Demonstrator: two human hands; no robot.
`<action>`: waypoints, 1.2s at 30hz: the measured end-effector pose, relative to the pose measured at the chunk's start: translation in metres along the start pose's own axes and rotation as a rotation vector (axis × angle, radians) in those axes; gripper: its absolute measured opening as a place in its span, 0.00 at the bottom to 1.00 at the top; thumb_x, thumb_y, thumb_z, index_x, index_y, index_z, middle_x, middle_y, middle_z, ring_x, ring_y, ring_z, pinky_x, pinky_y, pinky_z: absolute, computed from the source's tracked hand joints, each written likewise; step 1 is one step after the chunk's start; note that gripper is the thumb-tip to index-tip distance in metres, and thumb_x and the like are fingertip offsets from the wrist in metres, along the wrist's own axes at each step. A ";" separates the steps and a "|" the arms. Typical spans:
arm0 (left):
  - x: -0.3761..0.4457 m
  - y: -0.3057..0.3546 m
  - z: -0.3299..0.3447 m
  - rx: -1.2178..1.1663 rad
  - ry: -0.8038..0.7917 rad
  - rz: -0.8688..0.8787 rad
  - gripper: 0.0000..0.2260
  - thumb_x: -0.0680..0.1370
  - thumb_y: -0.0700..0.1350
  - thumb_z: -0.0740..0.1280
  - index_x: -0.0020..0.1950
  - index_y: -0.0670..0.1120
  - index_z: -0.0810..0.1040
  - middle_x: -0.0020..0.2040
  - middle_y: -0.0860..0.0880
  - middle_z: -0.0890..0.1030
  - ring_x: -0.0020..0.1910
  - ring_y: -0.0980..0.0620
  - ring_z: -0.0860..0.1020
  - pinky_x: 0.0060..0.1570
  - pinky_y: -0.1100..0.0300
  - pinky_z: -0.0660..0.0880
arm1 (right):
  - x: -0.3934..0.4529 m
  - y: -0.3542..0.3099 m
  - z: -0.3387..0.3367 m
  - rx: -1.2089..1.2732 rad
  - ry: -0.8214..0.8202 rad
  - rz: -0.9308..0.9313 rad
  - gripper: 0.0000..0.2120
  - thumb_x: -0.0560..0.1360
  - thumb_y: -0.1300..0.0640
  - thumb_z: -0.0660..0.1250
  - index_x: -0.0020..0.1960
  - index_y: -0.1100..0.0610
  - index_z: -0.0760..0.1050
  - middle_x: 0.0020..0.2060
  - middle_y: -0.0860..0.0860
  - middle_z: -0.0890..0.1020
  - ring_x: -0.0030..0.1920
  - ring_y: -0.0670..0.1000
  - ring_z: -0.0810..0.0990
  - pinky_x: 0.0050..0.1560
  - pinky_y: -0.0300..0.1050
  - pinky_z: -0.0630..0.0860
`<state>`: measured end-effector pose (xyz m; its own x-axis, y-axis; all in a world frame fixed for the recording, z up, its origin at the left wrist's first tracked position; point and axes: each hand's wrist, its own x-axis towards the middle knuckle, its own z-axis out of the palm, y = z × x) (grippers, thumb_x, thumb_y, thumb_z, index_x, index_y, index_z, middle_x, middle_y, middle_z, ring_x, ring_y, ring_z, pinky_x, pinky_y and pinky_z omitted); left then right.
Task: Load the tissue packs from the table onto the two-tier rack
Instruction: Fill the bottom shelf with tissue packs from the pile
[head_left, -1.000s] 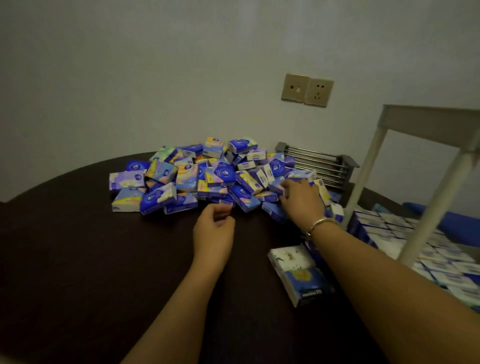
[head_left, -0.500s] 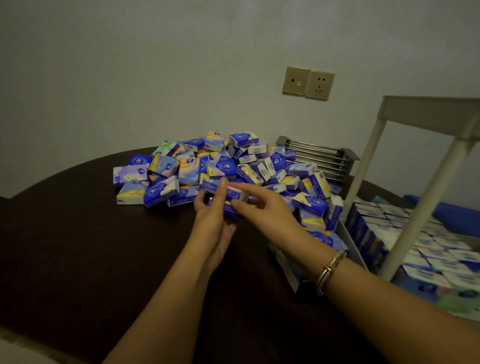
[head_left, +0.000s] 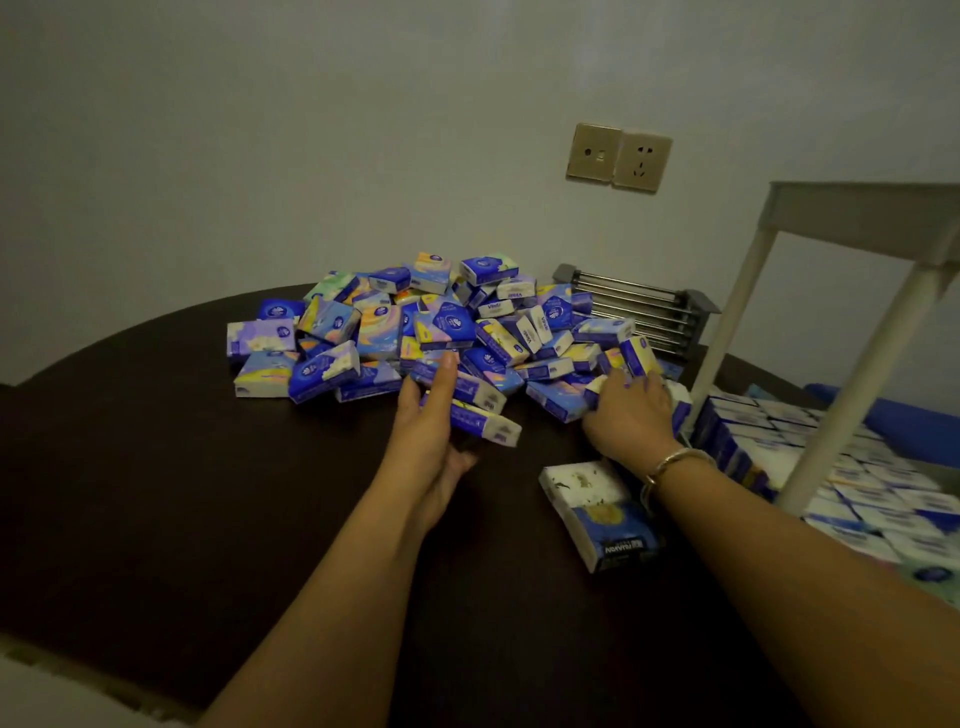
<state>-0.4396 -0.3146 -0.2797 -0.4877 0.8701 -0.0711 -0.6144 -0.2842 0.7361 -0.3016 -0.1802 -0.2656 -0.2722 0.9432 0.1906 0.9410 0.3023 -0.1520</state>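
Note:
A heap of small blue, purple and yellow tissue packs (head_left: 415, 332) lies at the far side of the dark round table (head_left: 182, 467). My left hand (head_left: 428, 421) stands on its edge at the heap's near side and holds two stacked packs (head_left: 478, 410) between fingers and thumb. My right hand (head_left: 628, 415), with a bracelet on the wrist, reaches into the heap's right end, its fingers curled over a pack (head_left: 597, 387). The white two-tier rack (head_left: 852, 384) stands at the right. Its lower tier holds rows of packs (head_left: 769, 431); the top shelf's surface is hidden.
One larger white and blue pack (head_left: 597, 509) lies alone on the table under my right forearm. A grey metal grille (head_left: 639, 306) sits behind the heap by the wall. A wall socket (head_left: 618, 156) is above it. Something blue (head_left: 883, 415) lies behind the rack.
My right hand left the packs it brought to my left hand and went back right into the heap. My left hand now holds two stacked packs.

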 end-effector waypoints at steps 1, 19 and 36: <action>0.000 0.000 -0.001 0.008 0.001 -0.004 0.22 0.76 0.53 0.66 0.69 0.55 0.67 0.51 0.48 0.82 0.50 0.48 0.81 0.58 0.37 0.73 | 0.000 0.002 0.001 -0.061 -0.011 -0.013 0.28 0.75 0.54 0.63 0.71 0.61 0.59 0.70 0.65 0.63 0.73 0.64 0.54 0.72 0.56 0.54; -0.085 -0.008 0.062 0.107 -0.186 0.057 0.24 0.75 0.53 0.66 0.69 0.45 0.68 0.57 0.41 0.81 0.53 0.45 0.82 0.41 0.53 0.80 | -0.124 0.013 -0.084 0.783 -0.048 -0.545 0.27 0.73 0.36 0.59 0.69 0.45 0.67 0.62 0.48 0.70 0.65 0.45 0.65 0.65 0.42 0.64; -0.176 -0.068 0.187 0.791 -0.460 0.009 0.10 0.83 0.50 0.55 0.52 0.51 0.76 0.57 0.48 0.78 0.48 0.54 0.77 0.50 0.61 0.75 | -0.195 0.213 -0.153 0.939 0.236 -0.358 0.25 0.68 0.66 0.73 0.59 0.51 0.65 0.49 0.44 0.76 0.44 0.34 0.79 0.41 0.28 0.76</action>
<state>-0.1959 -0.3728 -0.1914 -0.0914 0.9920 0.0872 0.0752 -0.0804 0.9939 -0.0177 -0.3214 -0.1868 -0.3641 0.7562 0.5437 0.2487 0.6415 -0.7257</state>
